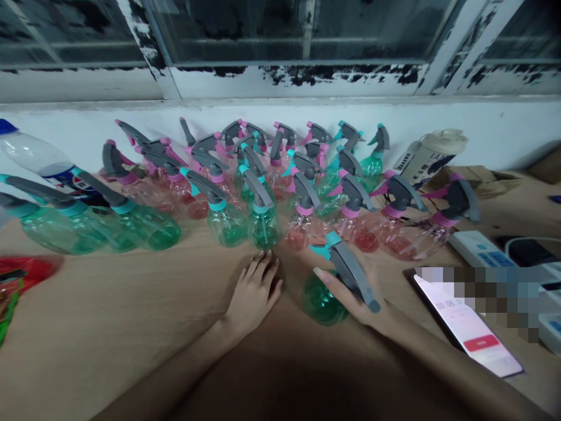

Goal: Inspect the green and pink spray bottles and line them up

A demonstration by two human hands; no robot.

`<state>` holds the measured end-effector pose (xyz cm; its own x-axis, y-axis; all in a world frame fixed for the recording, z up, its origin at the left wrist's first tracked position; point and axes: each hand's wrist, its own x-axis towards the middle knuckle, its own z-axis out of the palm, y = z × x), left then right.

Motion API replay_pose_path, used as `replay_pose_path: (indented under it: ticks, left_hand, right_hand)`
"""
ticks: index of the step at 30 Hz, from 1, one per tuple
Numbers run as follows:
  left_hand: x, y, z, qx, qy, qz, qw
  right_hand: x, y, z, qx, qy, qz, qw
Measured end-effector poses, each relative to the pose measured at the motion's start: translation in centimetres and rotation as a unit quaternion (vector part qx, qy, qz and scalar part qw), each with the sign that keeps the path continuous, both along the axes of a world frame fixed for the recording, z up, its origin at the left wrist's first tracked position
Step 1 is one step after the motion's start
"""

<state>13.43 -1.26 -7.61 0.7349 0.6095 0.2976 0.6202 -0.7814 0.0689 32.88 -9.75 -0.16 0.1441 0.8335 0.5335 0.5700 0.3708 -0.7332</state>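
My right hand (350,301) is wrapped round a green spray bottle (322,301) with a teal nozzle and grey trigger, standing on the wooden table (131,316). My left hand (254,292) lies flat on the table just left of it, fingers stretched out, holding nothing. Its fingertips nearly reach the front row of a group of several spray bottles (263,193), green and pink, all with grey triggers, standing against the wall.
A phone (468,327) with a lit screen lies at the right, beside a white power strip (477,248) and cables. A clear drink bottle (39,158) lies at far left. A cream flask (432,155) lies at back right. Red packaging (21,272) sits at the left edge.
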Motion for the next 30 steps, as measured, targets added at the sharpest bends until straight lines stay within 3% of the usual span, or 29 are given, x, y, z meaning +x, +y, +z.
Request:
replay_pose_path:
  ticks: [4, 12, 21, 26, 30]
  left_hand:
    - [0.0, 0.0, 0.0, 0.001, -0.001, -0.001, 1.000]
    - [-0.1, 0.0, 0.0, -0.002, -0.003, -0.002, 1.000]
    - [-0.1, 0.0, 0.0, -0.009, -0.008, -0.002, 1.000]
    - [-0.2, 0.0, -0.2, -0.019, -0.021, -0.001, 1.000]
    - [-0.2, 0.1, -0.2, -0.033, -0.039, 0.002, 0.999]
  right_hand:
    - [0.0, 0.0, 0.1, -0.001, 0.002, 0.007, 1.000]
    - [-0.1, -0.1, 2.1, -0.028, -0.040, 0.012, 0.999]
    - [-0.1, -0.6, 0.6, -0.006, -0.009, 0.062, 0.998]
    - [-0.5, -0.7, 0.6, -0.016, 0.007, 0.039, 0.999]
    - [-0.9, -0.7, 0.5, 0.000, -0.004, 0.063, 0.998]
